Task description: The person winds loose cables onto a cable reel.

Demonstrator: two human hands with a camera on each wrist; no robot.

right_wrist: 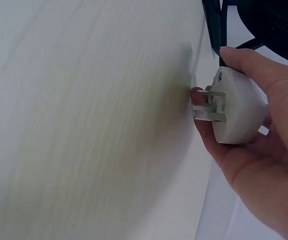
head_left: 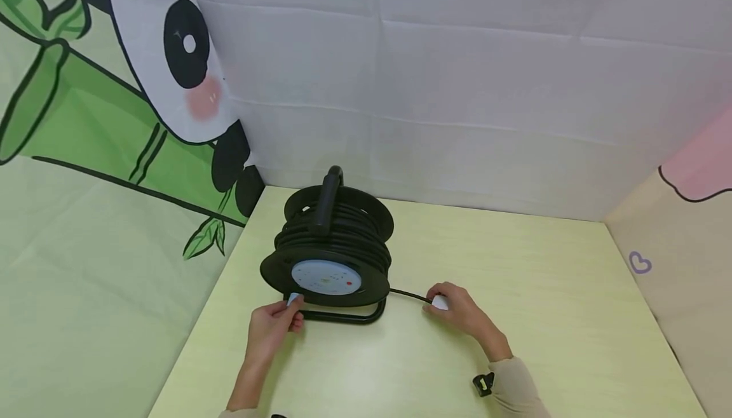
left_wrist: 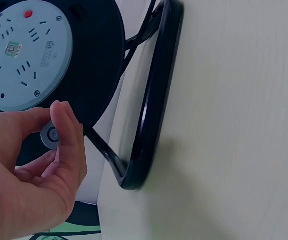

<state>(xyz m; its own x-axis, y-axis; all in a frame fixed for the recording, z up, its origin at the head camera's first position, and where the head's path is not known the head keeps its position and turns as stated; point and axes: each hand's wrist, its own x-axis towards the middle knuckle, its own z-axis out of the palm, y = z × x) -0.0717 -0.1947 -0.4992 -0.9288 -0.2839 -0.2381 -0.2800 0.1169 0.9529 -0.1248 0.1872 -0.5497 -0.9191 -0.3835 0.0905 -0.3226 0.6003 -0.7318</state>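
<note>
A black cable reel [head_left: 374, 275] stands upright on the table, its black cable wound in thick layers. On its front flange is a pale blue round socket panel [left_wrist: 26, 55] with slots and a red button. My left hand [head_left: 267, 334] pinches a small grey-blue cylindrical knob [left_wrist: 49, 136] at the flange's lower left, between thumb and fingers. Off to the right, my right hand [head_left: 462, 310] holds a white plug [right_wrist: 241, 107] with its metal prongs bare. A length of cable [head_left: 408, 293] runs from that plug to the drum.
The reel's black tube stand [left_wrist: 151, 110] rests on the pale wooden table [head_left: 515, 265]. On top is a black carrying handle [head_left: 327, 205]. A white cloth [head_left: 457, 100] hangs behind, and a printed panda cloth [head_left: 131, 151] covers the left side.
</note>
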